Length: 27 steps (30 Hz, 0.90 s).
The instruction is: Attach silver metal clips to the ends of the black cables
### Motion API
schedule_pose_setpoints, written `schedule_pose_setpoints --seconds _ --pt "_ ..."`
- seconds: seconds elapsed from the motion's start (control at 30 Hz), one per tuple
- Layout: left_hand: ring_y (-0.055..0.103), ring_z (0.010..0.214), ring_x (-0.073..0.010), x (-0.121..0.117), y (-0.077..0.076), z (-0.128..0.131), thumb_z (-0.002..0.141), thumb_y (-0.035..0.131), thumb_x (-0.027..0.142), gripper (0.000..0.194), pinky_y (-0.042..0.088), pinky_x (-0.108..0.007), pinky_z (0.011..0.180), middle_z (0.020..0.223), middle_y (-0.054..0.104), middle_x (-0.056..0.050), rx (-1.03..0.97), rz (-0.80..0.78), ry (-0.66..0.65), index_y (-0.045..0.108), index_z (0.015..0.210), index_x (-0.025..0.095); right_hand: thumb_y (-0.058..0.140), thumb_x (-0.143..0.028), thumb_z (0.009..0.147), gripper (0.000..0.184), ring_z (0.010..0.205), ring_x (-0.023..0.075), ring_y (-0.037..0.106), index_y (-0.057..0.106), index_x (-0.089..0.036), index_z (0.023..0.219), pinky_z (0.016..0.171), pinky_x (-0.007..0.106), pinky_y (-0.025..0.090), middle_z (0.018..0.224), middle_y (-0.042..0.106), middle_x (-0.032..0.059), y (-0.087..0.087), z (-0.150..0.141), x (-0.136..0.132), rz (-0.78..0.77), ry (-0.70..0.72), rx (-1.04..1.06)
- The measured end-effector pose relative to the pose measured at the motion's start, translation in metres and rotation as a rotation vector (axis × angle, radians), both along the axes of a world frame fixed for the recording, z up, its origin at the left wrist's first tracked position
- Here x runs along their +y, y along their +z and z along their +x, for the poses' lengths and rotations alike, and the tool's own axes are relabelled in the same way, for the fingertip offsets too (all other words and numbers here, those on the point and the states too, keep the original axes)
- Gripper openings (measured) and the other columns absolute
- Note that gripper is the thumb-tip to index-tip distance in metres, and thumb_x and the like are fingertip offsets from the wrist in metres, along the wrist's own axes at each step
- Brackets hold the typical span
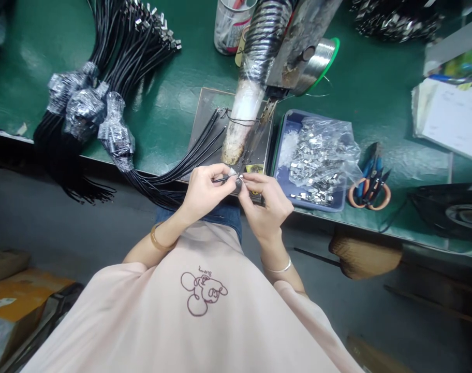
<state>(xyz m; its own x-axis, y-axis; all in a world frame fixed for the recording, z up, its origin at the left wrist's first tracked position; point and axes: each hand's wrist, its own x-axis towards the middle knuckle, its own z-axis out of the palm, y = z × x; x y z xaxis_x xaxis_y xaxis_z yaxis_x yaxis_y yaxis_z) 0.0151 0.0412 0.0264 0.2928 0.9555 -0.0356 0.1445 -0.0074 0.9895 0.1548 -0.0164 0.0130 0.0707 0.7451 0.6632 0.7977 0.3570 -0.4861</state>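
Where the wrists meet above the lap, both hands work close together at the near edge of the green bench [174, 103]. Left hand [205, 190] is closed in a pinch on the end of a thin black cord [222, 179], fingers bunched just behind the tip. Right hand [265, 199] is closed too, fingertips pinching a small bright metal clasp [240, 176] right at that cord end; the two touch or nearly so, too small to tell which.

Handling, as a judgement: cord is light and limp, will flop if held far back, so the grip belongs close to the tip as now. Clasp looks tiny, hard and slick; best held by its flat sides between thumb and forefinger, easy to drop.

Just beyond the hands, a fan of loose black cords [193, 155] runs across a dark metal plate [208, 103]. Right of the plate sits a blue tray [284, 124] holding a clear bag of metal clasps [317, 155]. Orange-handled snips [370, 186] lie beside the tray.

Farther back, a plastic-wrapped machine head [259, 46] hangs over the plate, with a solder spool [323, 57] on its side. Far left, wrapped cord bundles [84, 103] drape over the bench edge. A cup [230, 26] stands at the rear.
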Motion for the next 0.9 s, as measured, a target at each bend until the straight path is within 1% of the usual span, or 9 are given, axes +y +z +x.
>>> schedule_pose_setpoints --seconds 0.17,0.33,0.53,0.67,0.77,0.9 --pt "0.025 0.051 -0.0065 -0.0027 -0.0043 -0.002 0.074 0.062 0.027 0.013 0.028 -0.018 0.047 0.053 0.03 0.008 0.014 0.014 -0.025 0.063 0.068 0.015 0.066 -0.009 0.087 0.017 0.083 0.0155 0.075 0.059 -0.024 0.082 0.074 0.028 0.06 0.089 0.077 0.0023 -0.0011 0.0009 -0.0036 -0.002 0.024 0.007" --pt "0.025 0.051 -0.0067 -0.0032 -0.0055 -0.0008 0.076 0.062 0.028 0.014 0.027 -0.019 0.046 0.054 0.031 0.008 0.042 0.033 -0.008 0.064 0.069 0.016 0.063 -0.013 0.09 0.013 0.083 0.0164 0.075 0.061 -0.024 0.083 0.076 0.031 0.06 0.09 0.078 0.0023 -0.0029 0.0009 -0.0007 -0.031 -0.008 0.009" --pt "0.026 0.052 -0.007 -0.005 -0.0021 0.0009 0.078 0.061 0.028 0.014 0.028 -0.018 0.047 0.055 0.031 0.008 0.058 0.05 0.024 0.065 0.072 0.016 0.065 -0.014 0.09 0.012 0.083 0.0166 0.075 0.064 -0.024 0.083 0.076 0.031 0.062 0.088 0.077 0.002 0.0013 -0.0003 0.0023 -0.031 -0.029 -0.017" --pt "0.026 0.052 -0.0073 -0.0053 -0.0034 -0.0003 0.076 0.061 0.027 0.012 0.028 -0.018 0.047 0.055 0.032 0.008 0.047 0.049 0.026 0.063 0.071 0.016 0.066 -0.012 0.088 0.013 0.083 0.016 0.075 0.062 -0.024 0.082 0.075 0.029 0.062 0.092 0.077 0.0034 0.0026 0.0003 0.0006 -0.013 0.011 -0.02" --pt "0.025 0.051 -0.007 -0.0059 -0.0061 -0.0017 0.075 0.061 0.025 0.01 0.027 -0.019 0.047 0.053 0.03 0.008 0.047 0.051 0.007 0.06 0.069 0.017 0.065 -0.01 0.087 0.016 0.083 0.0163 0.076 0.06 -0.024 0.082 0.074 0.029 0.063 0.094 0.078 0.0044 0.002 0.0014 -0.0021 -0.021 0.05 -0.055" --pt "0.023 0.049 -0.0064 -0.0079 -0.0073 -0.0022 0.074 0.06 0.024 0.01 0.025 -0.02 0.048 0.052 0.028 0.009 0.081 0.066 -0.019 0.058 0.067 0.017 0.066 -0.007 0.086 0.019 0.084 0.0157 0.076 0.057 -0.024 0.084 0.073 0.027 0.062 0.093 0.078 0.0046 0.0015 0.0031 -0.0055 -0.017 0.076 -0.06"
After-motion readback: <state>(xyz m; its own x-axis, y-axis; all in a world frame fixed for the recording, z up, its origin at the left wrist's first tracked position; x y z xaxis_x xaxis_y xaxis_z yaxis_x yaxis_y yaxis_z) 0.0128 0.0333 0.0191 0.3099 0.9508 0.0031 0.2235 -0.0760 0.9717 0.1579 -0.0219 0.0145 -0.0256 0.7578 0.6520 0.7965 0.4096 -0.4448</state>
